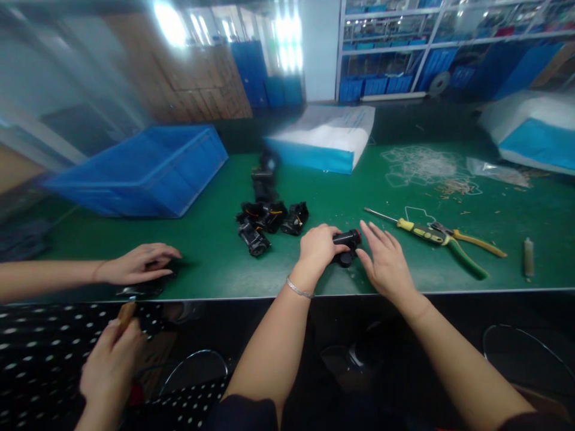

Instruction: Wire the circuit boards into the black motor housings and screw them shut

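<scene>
My left hand point(318, 246), with a bracelet at the wrist, is closed around the left side of a black cylindrical part point(347, 238) that has a red ring at its right end. The part rests near the front edge of the green table point(269, 278). Just right of it, my right hand point(381, 257) has its fingers apart, thumb near the part, holding nothing. Several black parts point(269, 215) lie in a group beyond my left hand. A screwdriver point(420, 231) and pliers point(465, 245) lie to the right of my right hand.
At left, a person's hands point(141, 263) work on a dark part with a wooden-handled tool point(126, 314). Farther back are a blue bin point(179, 179), a white-and-blue bag point(323, 143) and thin wire loops point(417, 164). A small tube point(529, 260) lies at right.
</scene>
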